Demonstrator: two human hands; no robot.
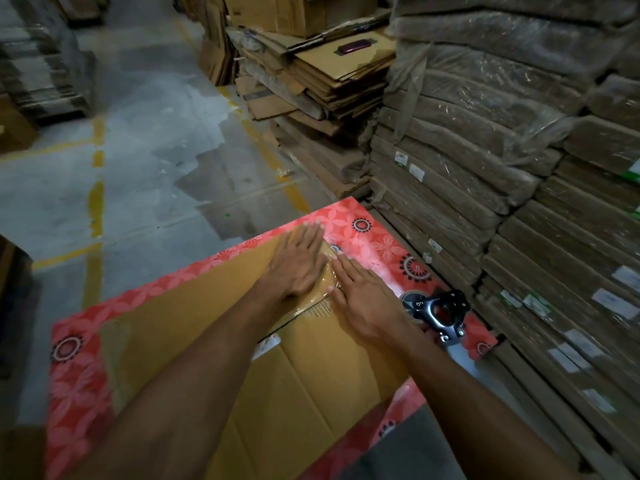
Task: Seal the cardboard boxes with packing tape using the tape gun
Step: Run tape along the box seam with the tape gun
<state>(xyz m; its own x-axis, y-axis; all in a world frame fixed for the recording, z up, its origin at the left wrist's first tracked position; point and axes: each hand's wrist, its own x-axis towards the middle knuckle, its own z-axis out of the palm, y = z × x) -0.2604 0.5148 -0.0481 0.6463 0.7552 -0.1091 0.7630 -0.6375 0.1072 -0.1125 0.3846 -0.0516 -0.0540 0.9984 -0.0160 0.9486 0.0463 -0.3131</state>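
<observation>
Fingers [313, 237] straight, holding nothing: left hand [298, 268] and right hand [367, 306] press tape [313, 299] onto the cardboard box [194, 323] on the surface [79, 375], tape gun [440, 313] just beside. Rubbing firmly outward should flatten bubbles.

Box [311, 375]: plain yellow-brown, under the fingers [308, 233] of the left hand [298, 268] and of the right hand [367, 303].
Tape [323, 289]: clear and shiny, between the two sets of fingers.
Table cover [79, 375]: red-pink with pale flowers and dark round wheel shapes, just past the fingertips.
Tape gun [440, 311]: black and silver with a red bit inside, to the right of the right fingers.
Floor [138, 168]: grey with worn yellow lines, far past the left fingers.
Flat cardboard pile [329, 84]: brown, well ahead of the fingertips.
Small thing [352, 47] on that pile: dark purple.
Wrapped bundles [485, 133]: dull brown under shiny see-through wrap, with white and green labels [417, 173], off to the right of the right fingers.
</observation>
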